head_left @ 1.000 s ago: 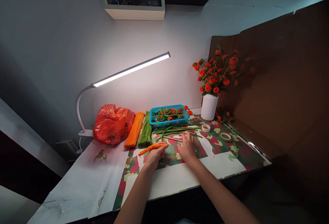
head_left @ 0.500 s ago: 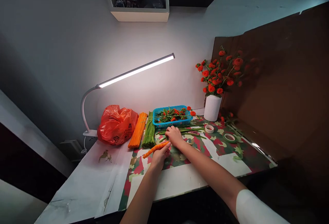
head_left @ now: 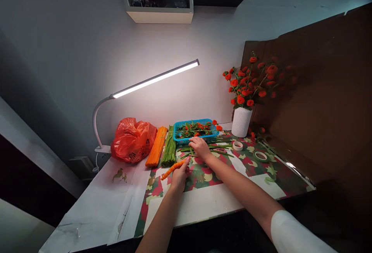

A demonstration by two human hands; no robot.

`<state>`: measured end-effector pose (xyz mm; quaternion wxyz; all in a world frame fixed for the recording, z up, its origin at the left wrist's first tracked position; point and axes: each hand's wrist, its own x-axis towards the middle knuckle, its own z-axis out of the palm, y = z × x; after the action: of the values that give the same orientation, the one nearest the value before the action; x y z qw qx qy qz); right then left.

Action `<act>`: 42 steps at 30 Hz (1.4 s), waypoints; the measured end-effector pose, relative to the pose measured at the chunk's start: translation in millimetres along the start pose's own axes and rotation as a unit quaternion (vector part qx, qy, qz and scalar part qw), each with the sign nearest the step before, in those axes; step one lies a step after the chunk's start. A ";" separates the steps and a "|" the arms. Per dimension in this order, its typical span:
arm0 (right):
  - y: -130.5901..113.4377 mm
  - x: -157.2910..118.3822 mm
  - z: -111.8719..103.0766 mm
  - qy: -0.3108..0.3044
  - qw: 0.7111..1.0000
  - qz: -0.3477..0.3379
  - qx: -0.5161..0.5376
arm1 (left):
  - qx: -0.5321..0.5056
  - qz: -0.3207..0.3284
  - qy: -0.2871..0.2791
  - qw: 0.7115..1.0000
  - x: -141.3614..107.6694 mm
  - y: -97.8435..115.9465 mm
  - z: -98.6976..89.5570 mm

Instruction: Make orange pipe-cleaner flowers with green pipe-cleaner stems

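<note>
My left hand (head_left: 180,172) is closed around a fuzzy orange coil (head_left: 172,169), which looks like wound chenille stem and points out to the left. Its thumb is raised toward my right hand. Farther forward, my right hand (head_left: 199,148) has its fingers curled just in front of the blue basket (head_left: 181,141). Whatever lies between its fingertips is too small to make out. Green stems (head_left: 222,147) lie beside and under this hand. To the left are a bundle of orange chenille stems (head_left: 157,146) and a bundle of green chenille stems (head_left: 169,148).
Green pieces and red flowers (head_left: 200,129) fill the basket. A white vase (head_left: 241,123) of red flowers stands at the right, near a white tape roll (head_left: 237,146) and a green tape roll (head_left: 261,156). A red plastic bag (head_left: 132,140) sits beside the lamp (head_left: 155,79).
My right hand has moved slightly forward and away from my left hand, opening a gap between them. Less of the orange coil shows past my left fingers. The view has shifted a little.
</note>
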<state>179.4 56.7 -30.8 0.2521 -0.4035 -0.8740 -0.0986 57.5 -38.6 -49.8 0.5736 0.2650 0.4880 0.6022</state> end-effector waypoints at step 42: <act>-19.4 -78.1 -65.9 -0.012 0.988 0.098 0.118 | 0.046 0.009 -0.061 0.997 1.6 -4.5 -3.6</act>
<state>231.4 -32.0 -14.6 0.2953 -0.4558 -0.8390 0.0349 56.0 -38.7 -55.6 0.5841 0.3312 0.4772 0.5669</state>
